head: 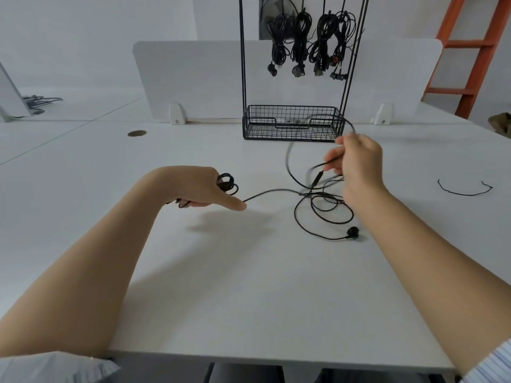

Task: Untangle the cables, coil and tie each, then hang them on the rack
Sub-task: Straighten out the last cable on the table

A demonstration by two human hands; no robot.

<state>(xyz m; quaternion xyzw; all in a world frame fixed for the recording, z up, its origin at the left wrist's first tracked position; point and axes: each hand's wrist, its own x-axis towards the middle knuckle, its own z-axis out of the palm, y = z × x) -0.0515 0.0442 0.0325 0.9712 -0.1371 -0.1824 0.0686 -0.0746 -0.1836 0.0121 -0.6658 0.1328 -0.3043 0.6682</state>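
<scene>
A thin black earphone cable lies in loose loops on the white table, with an earbud at its near end. My left hand is closed around a small coil of that cable, and a strand runs from it rightward to the loops. My right hand is raised above the loops, pinching another stretch of the same cable, blurred. The black wire rack stands at the back with several tied black cable bundles hanging from its top bar.
The rack's wire basket sits on the table behind my right hand. A short black tie wire lies at the right. A white divider panel runs behind the rack, with an orange ladder beyond. A round grommet hole is at the left.
</scene>
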